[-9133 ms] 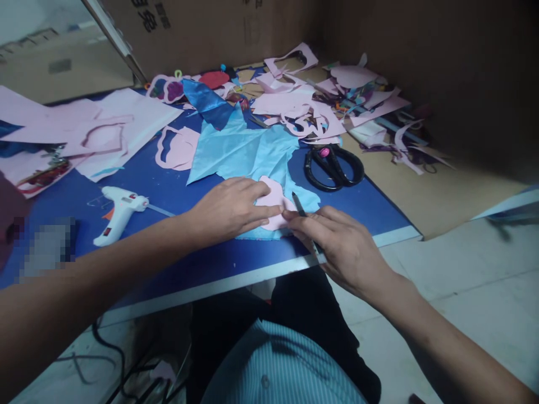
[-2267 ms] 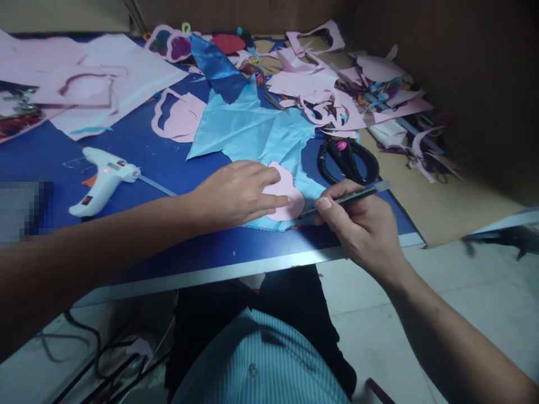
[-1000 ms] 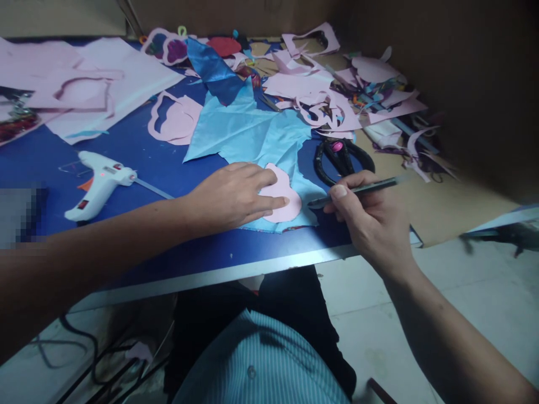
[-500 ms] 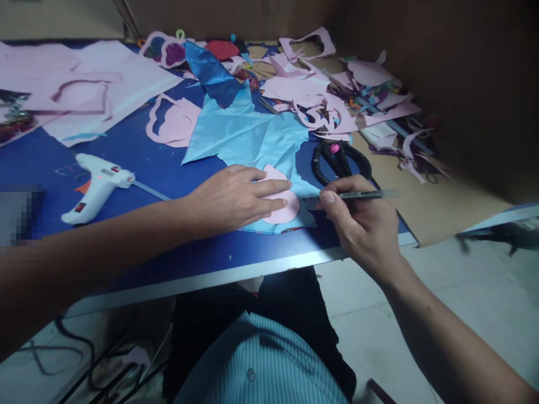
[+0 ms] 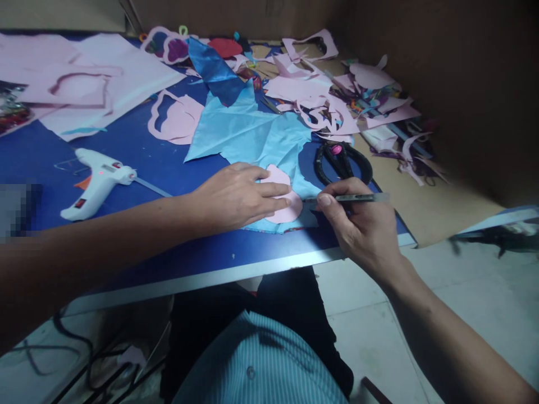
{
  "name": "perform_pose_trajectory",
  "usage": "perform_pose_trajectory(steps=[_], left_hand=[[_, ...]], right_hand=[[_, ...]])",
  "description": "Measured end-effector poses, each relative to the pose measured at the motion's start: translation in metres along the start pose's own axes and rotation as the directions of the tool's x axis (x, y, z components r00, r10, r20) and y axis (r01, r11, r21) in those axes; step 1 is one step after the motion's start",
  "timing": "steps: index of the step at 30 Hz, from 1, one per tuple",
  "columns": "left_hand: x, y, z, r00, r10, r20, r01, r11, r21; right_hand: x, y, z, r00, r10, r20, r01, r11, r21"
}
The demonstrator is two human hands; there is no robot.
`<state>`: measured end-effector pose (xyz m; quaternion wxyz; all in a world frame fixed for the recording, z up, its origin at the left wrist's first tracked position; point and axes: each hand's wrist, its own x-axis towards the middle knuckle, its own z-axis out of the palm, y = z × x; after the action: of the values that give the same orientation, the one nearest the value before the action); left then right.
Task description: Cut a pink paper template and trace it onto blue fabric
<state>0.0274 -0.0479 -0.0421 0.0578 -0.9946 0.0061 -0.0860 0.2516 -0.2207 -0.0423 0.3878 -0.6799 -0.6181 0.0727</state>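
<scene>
My left hand [image 5: 242, 193] lies flat with its fingers stretched out over a rounded pink cutout [image 5: 290, 210], pressing it onto the light blue cloth [image 5: 256, 129]. The fingers cover the cutout's left part. In my right hand [image 5: 364, 221] a slim pen [image 5: 362, 197] is pinched between thumb and fingers. It is held nearly level, with its tip at or close to the cutout's right edge; I cannot tell whether they touch. Just behind that hand lie black-handled scissors [image 5: 366, 163], with a pink dot at the pivot.
A white glue gun [image 5: 99, 182] with a glue stick in it rests on the blue table [image 5: 177, 247] at left. Pink sheets [image 5: 126, 62] lie behind it. Pink scraps [image 5: 298, 87] and brown cardboard [image 5: 438, 202] cover the back and right. The table's front edge runs before me.
The view has shifted slightly. Both hands stay at the pink cutout, and the pen's back end now sits a little lower and further left.
</scene>
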Motion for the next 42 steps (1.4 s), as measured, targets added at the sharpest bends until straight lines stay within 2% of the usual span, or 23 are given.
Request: perform_pose_trajectory(steps=[5, 9, 18, 26, 36, 42], left_hand=[[0.000, 0.001, 0.001, 1.000, -0.016, -0.022, 0.015, 1.000, -0.024], [0.000, 0.001, 0.002, 0.998, -0.028, -0.056, 0.025, 0.998, -0.058], [0.001, 0.001, 0.003, 0.999, -0.028, -0.040, 0.025, 0.997, -0.077], [0.002, 0.002, 0.001, 1.000, -0.021, -0.021, 0.019, 0.994, -0.108], [0.002, 0.002, 0.002, 1.000, -0.002, -0.008, 0.001, 0.999, -0.052], [0.001, 0.001, 0.003, 0.999, -0.007, -0.034, 0.004, 0.997, -0.078]], right_hand=[[-0.005, -0.003, -0.003, 1.000, -0.026, 0.006, 0.026, 0.999, -0.025], [-0.010, -0.009, -0.006, 0.999, 0.027, -0.024, -0.028, 0.999, -0.038], [-0.004, -0.021, -0.005, 0.996, 0.083, 0.038, -0.086, 0.993, 0.086], [-0.009, -0.037, 0.008, 0.987, 0.093, 0.128, -0.121, 0.966, 0.227], [-0.009, -0.036, 0.014, 0.995, 0.010, 0.103, -0.032, 0.976, 0.216], [-0.010, -0.032, 0.012, 0.995, 0.011, 0.100, -0.030, 0.980, 0.199]])
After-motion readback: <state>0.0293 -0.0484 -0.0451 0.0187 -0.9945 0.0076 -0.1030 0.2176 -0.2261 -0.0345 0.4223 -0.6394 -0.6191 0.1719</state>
